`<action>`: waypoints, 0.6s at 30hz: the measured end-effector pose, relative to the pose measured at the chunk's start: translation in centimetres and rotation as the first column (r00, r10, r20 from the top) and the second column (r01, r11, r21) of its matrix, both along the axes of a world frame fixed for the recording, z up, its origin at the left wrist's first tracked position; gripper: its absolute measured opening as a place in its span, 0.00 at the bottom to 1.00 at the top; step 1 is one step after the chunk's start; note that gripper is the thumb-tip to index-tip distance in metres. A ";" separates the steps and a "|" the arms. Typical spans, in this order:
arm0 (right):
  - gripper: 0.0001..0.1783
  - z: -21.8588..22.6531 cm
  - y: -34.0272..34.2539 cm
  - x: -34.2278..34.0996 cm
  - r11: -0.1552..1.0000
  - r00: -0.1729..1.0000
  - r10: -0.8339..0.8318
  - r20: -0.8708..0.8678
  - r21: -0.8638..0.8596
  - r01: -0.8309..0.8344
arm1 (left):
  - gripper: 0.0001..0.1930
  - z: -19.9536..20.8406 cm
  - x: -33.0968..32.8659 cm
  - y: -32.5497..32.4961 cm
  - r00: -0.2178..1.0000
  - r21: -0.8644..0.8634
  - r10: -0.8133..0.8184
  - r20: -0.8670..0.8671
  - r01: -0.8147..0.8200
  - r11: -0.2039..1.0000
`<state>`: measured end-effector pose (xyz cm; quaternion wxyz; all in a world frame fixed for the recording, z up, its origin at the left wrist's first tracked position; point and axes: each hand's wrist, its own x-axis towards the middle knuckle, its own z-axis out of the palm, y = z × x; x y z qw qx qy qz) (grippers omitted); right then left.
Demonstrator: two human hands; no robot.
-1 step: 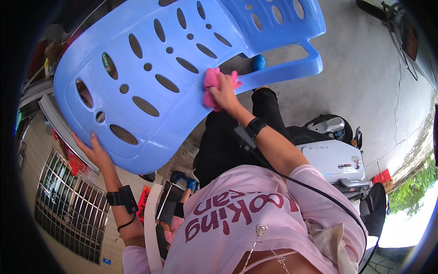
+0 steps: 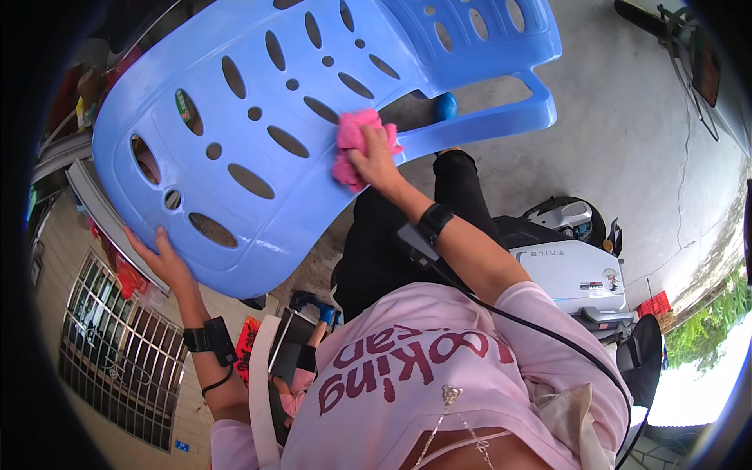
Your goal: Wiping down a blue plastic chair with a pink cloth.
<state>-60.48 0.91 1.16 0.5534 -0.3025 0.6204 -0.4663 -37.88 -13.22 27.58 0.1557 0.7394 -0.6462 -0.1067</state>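
Observation:
A blue plastic chair [image 2: 219, 102] with oval slots and small round holes spans the upper left and middle, tilted in front of me. At the lower left corner of its backrest, my left hand [image 2: 167, 262] holds the edge, fingers along the face and the rest partly hidden. My right hand [image 2: 376, 160] is closed on a crumpled pink cloth [image 2: 350, 149]. The cloth presses against the chair's near side edge, close to where the armrest [image 2: 486, 125] joins.
A white and black scooter [image 2: 572, 266] stands to my right on grey concrete. A blue ball-like object [image 2: 445, 106] shows behind the armrest. A barred window [image 2: 117, 360] is at lower left, and a red crate [image 2: 655, 305] sits far right. Another person [image 2: 301, 382] is partly visible at lower left.
My right hand and the pink cloth have shifted a little to the left across the chair's edge. My left hand keeps its place, and the chair has barely moved.

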 end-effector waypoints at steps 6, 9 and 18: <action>0.37 2.6 -4.9 1.1 0.809 0.933 0.327 -0.148 -0.466 -0.358 | 0.33 0.0 -1.3 -0.5 0.999 -0.003 0.018 -0.036 -0.019 1.000; 0.39 -2.4 -6.6 -0.6 0.854 0.891 0.344 -0.297 -0.296 -0.428 | 0.33 -0.2 -0.9 -0.2 0.997 0.000 0.044 -0.067 -0.044 0.999; 0.31 -9.5 -6.6 -6.3 0.942 0.832 0.323 -0.451 0.240 -0.236 | 0.33 0.1 -1.7 -0.8 0.998 -0.042 -0.011 -0.058 0.008 0.999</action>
